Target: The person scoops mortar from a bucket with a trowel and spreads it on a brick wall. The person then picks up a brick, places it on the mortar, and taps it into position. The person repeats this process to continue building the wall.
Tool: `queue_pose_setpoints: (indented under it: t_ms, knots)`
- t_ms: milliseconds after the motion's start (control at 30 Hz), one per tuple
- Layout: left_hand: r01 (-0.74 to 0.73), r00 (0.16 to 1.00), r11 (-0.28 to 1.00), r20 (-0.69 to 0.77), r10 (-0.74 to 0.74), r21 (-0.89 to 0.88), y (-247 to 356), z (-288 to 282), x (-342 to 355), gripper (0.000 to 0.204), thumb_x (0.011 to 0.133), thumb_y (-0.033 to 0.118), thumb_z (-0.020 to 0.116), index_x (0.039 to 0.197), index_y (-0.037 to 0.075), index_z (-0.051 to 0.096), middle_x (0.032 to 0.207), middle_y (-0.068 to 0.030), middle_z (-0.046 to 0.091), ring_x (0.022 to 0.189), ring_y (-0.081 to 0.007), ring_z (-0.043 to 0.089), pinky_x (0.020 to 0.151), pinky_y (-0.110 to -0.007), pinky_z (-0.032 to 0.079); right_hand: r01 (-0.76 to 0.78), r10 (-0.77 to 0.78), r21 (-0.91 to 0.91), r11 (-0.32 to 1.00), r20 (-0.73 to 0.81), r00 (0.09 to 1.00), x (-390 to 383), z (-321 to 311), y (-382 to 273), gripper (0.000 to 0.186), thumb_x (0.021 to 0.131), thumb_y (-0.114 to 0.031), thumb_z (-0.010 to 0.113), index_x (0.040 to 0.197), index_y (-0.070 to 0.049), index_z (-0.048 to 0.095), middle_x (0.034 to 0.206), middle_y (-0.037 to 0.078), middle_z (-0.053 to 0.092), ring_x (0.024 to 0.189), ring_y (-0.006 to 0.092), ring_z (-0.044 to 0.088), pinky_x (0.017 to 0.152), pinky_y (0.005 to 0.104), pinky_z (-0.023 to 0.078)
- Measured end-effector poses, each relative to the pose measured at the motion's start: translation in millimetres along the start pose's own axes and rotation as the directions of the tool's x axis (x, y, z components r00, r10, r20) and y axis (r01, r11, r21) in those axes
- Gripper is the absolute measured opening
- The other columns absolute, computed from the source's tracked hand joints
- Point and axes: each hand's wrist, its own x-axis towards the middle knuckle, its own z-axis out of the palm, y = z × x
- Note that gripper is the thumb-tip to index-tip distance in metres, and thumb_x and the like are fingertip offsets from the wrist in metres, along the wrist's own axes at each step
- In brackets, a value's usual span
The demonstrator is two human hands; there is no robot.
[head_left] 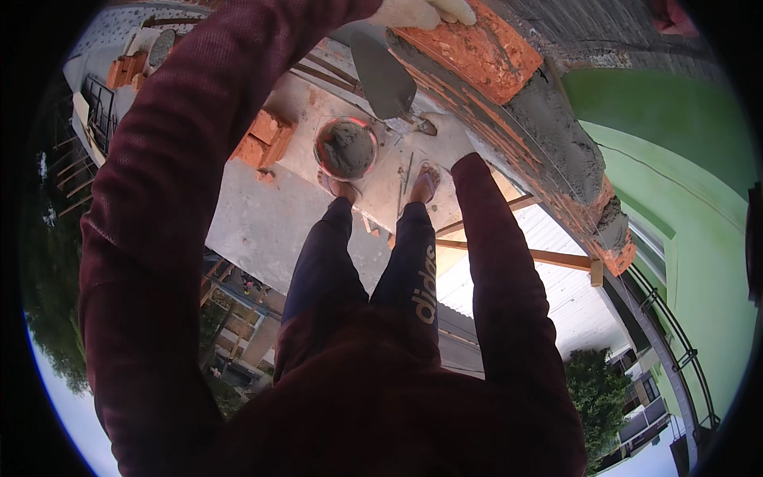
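At the top edge, my left hand (pixel 421 13) wears a pale glove and grips the near side of an orange brick (pixel 485 52); part of this hand lies outside the view. The brick sits at the top of a brick wall, beside a bed of wet grey mortar (pixel 560 131). Lower down, next to the wall's face, my right hand (pixel 447 137), also gloved, is closed around the handle of a trowel. The trowel's broad grey blade (pixel 383 78) points up and away, toward my left hand. Between my feet and the blade stands a round bucket (pixel 347 149) of grey mortar.
Orange bricks (pixel 264 140) are stacked left of the bucket, with more bricks (pixel 125 70) farther left. I stand on a pale platform (pixel 262 215). A thin string runs along the wall. Below it juts a wooden beam (pixel 560 260). A green wall (pixel 699 183) rises at right.
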Motion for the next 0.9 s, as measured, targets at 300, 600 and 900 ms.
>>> queue_pose_setpoints:
  t_ms: [300,600,900]
  knots:
    - [0.312,0.938,0.827,0.012,-0.347,-0.467,13,11,-2,0.039,0.088,0.003,0.066,0.127,0.009,0.070,0.121,-0.0115,0.072,0.114,-0.0227,0.065,0.101,-0.032,0.047,-0.056,0.057,0.018,0.998,-0.030,0.998,-9,-27,28,0.047,0.073,-0.032,0.076,0.107,0.001,0.073,0.092,0.020,0.072,0.084,0.0293,0.071,0.078,0.0370,0.055]
    - [0.330,0.887,0.126,0.262,-0.380,-0.935,9,23,20,0.039,0.089,0.013,0.075,0.127,0.007,0.068,0.123,-0.0056,0.071,0.113,-0.0132,0.062,0.098,-0.024,0.045,0.014,-0.026,-0.072,0.997,-0.162,0.986,-93,-71,65,0.021,0.077,-0.020,0.073,0.083,-0.001,0.067,0.064,0.002,0.054,0.059,0.0087,0.047,0.058,0.0289,0.042]
    - [0.120,0.992,0.964,-0.053,-0.111,0.239,15,25,-9,0.048,0.096,0.016,0.056,0.144,0.017,0.056,0.131,-0.0119,0.064,0.129,-0.0325,0.054,0.123,-0.052,0.025,-0.383,0.366,-0.158,0.910,-0.128,0.922,-262,-142,-32,0.026,0.079,-0.024,0.069,0.087,-0.001,0.061,0.067,0.016,0.056,0.065,0.0370,0.060,0.064,0.0440,0.048]
